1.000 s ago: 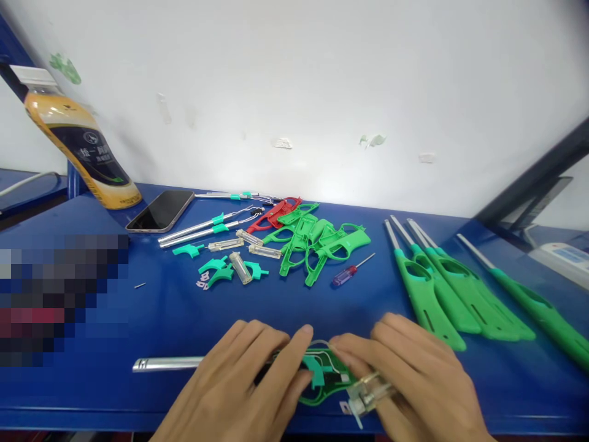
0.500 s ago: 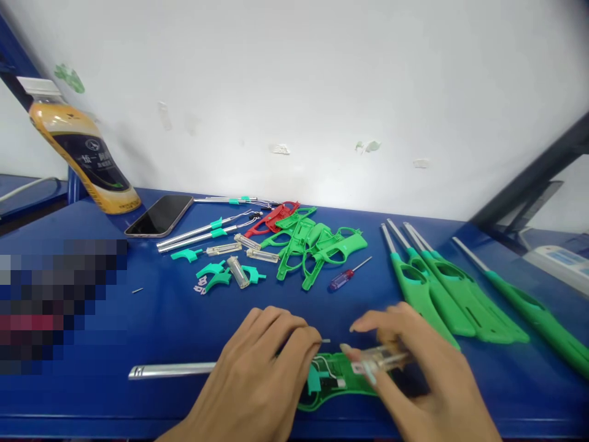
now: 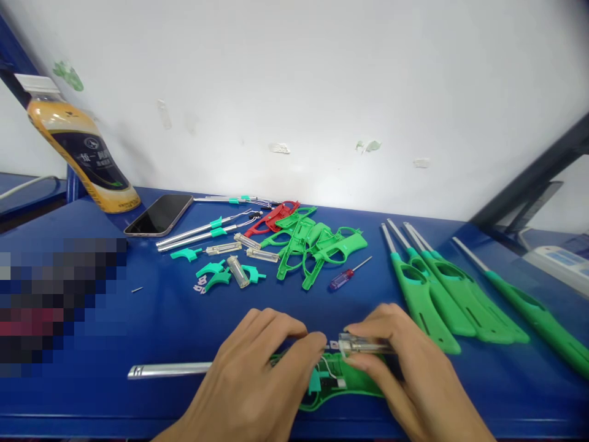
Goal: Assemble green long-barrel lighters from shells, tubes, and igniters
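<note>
1. Hands first: my left hand (image 3: 251, 383) lies palm-down on the open green lighter shell (image 3: 343, 383) at the near edge of the blue counter (image 3: 151, 319), its fingers (image 3: 317, 341) curled loosely and pressing the shell rather than gripping it.
2. My right hand (image 3: 414, 374) sits just right of the shell, fingers closed on a small clear fuel tank (image 3: 363, 345), which I hold level just above the shell's upper edge.
3. The shell lies flat between my two hands, open side up, with a teal trigger piece (image 3: 313, 382) and thin white wiring (image 3: 327, 368) showing inside it.
4. A metal tube (image 3: 168, 370) runs out from the shell to the left, lying on the counter and passing under my left hand.
5. Behind the shell, farther from me, a small purple-handled screwdriver (image 3: 343, 279) lies alone; behind that is a heap of empty green shells (image 3: 317, 245) with one red shell (image 3: 271, 218) at its left.
6. Left of that heap lie loose teal triggers (image 3: 216, 273), clear tanks (image 3: 238, 271) and more metal tubes (image 3: 202, 232).
7. Right of the shell, well apart from it, four finished green lighters (image 3: 442, 288) lie side by side, nozzles pointing away from me.
8. Far behind and to the left of the shell, a dark phone (image 3: 159, 215) lies flat near the wall, with an orange drink bottle (image 3: 83, 150) beside it.
</note>
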Motion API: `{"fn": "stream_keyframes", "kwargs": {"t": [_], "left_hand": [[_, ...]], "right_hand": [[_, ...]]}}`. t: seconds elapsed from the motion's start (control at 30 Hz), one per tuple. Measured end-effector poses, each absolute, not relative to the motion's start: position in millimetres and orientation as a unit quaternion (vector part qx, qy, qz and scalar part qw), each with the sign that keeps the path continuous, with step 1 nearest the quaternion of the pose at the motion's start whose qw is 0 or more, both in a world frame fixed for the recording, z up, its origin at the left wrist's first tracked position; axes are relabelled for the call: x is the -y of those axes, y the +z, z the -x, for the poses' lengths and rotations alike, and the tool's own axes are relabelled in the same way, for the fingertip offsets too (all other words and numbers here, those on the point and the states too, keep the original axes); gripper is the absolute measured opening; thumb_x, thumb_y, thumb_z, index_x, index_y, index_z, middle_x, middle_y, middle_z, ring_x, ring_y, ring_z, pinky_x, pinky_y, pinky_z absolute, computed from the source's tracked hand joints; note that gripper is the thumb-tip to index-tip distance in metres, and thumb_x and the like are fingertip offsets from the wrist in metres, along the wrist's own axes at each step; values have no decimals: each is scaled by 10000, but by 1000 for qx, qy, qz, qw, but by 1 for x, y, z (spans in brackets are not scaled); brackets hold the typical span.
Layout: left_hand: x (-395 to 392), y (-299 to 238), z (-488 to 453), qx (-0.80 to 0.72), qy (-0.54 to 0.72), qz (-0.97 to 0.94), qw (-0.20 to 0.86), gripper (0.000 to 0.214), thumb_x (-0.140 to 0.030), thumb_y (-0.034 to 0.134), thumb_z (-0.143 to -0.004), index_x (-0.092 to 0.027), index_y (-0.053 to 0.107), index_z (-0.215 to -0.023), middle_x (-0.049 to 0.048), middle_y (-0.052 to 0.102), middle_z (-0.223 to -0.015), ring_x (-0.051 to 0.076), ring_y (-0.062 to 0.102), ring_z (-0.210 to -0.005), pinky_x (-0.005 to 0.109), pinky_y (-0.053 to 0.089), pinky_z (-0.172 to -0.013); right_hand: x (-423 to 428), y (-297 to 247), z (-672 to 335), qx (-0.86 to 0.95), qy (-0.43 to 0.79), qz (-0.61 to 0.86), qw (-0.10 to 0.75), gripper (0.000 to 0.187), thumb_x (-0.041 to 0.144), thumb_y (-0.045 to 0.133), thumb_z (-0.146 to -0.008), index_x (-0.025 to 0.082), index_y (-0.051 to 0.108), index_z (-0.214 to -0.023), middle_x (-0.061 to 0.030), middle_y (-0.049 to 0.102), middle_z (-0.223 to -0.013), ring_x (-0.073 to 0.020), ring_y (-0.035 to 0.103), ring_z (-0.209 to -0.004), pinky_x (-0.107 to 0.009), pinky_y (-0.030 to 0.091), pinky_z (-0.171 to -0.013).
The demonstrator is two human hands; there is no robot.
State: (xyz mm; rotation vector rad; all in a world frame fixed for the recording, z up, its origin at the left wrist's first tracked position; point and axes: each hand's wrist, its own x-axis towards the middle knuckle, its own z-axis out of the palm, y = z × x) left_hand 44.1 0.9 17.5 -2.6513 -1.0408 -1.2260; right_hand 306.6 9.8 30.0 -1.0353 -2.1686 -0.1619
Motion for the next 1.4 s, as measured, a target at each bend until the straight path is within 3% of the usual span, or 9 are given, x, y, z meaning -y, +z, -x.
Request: {"fn": "stream_keyframes", "kwargs": {"t": [0.13,0.3,0.43,0.77,1.4], "left_hand": [[0,23,-45,339,-375,863,-5,407,-196,429,-1280,-210,836,-1284,45,857,-1104,185,774,-937,352,664,-871],[1,22,-46,340,-383,859,8,369,-168,474,-1267,-218,839,-1255,27,863,-1077,174,770,-915,335,651,-840],[0,20,-44,338,-387,858,16,376,-113,471,-1242,-229,826,-1281,20,867,-1087,180,781,-928,334,655,-857],[3,20,-45,342,-393,853,27,350,-54,510,-1177,-188,766,-1376,79,817,-1156,204,756,-964,344,677,-878],[0,21,-47,346,-394,851,35,339,-58,488,-1203,-219,757,-1332,32,800,-1112,180,724,-926,307,621,-849]], "right_hand": [[-8,30,-305,846,-51,397,351,314,484,437,-1326,297,637,-1172,58,791,-867,-122,828,-736,-264,628,-676],[-6,30,-303,852,-34,384,354,320,518,466,-1316,304,653,-1170,83,836,-921,-116,845,-785,-291,640,-871],[-5,31,-302,849,-31,386,360,346,517,478,-1314,306,676,-1126,87,809,-872,-110,799,-743,-275,600,-772],[-5,42,-299,846,-13,383,370,369,453,508,-1319,288,708,-1056,100,760,-807,-74,712,-696,-228,544,-703],[-4,39,-302,841,-3,386,378,364,444,537,-1312,292,726,-1040,90,768,-813,-98,697,-707,-233,533,-707]]}}
